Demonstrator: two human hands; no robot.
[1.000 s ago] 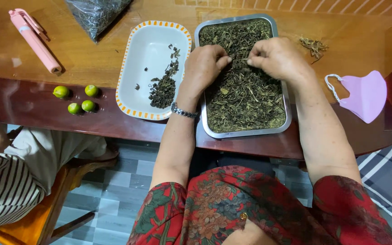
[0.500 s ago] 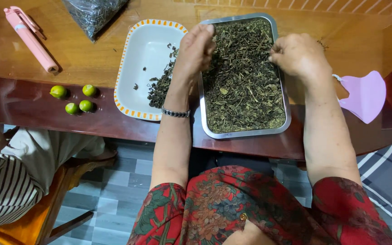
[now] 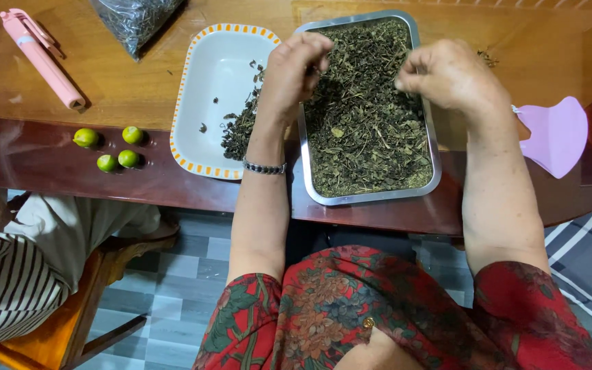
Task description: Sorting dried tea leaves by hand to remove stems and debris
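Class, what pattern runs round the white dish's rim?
Orange and yellow dashes on the dish, clearest in the head view.

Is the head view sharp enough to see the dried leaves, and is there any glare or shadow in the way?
Head view: dried leaves in the metal tray are sharp and evenly lit. The left hand and right hand show slight motion blur at the fingertips. Soft glare lies on the wooden table near the pink pen. The table's front edge is darker, in shade.

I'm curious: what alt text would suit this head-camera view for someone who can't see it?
Two bare hands, left hand and right hand, pick over dried leaves in a metal tray. Beside it, a white dish holds a small leaf pile; four green limes lie on the wooden table.
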